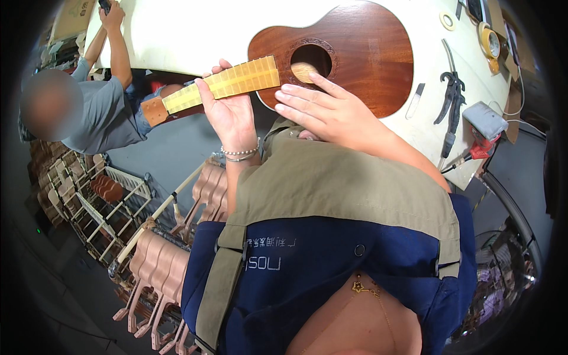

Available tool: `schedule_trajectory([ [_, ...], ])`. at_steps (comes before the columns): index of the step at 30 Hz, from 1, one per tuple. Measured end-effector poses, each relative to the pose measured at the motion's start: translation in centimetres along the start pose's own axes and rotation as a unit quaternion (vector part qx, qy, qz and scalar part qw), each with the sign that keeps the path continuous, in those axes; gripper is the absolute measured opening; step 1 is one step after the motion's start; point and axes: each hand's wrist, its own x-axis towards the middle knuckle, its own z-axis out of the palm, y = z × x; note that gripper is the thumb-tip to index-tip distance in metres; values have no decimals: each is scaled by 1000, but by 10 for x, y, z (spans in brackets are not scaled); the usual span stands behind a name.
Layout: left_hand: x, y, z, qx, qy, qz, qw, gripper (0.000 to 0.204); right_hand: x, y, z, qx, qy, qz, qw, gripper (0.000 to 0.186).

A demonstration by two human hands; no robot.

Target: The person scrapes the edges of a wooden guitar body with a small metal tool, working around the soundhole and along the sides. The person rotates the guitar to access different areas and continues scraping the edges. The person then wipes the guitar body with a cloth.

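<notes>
A brown wooden ukulele lies face up, its body on the pale table and its neck pointing left past the table's edge. Yellow tape covers the fretboard in strips, frets showing through. My left hand is wrapped round the neck from below, thumb on the near side and fingertips showing on the far side. Flat and with fingers stretched out, my right hand rests at the near edge of the body, fingertips close to the sound hole and the fretboard's end. The bare headstock juts out at the left.
Right of the ukulele lie a small blade, an air blow gun and tape rolls. A grey box sits at the table's right edge. Racks of wooden necks stand lower left. A co-worker sits far left.
</notes>
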Motion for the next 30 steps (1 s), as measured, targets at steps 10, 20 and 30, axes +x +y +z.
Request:
schedule_trajectory([
  [10,120,54,-27,-154,169,44,972,54,-69,29,-34,-19,269,291,918,17],
  [20,318,52,-36,-199,153,49,967,72,-150,-50,-10,-61,-289,724,624,34],
  [30,364,59,-7,-36,147,9,988,69,-189,-73,23,166,-70,741,647,45],
])
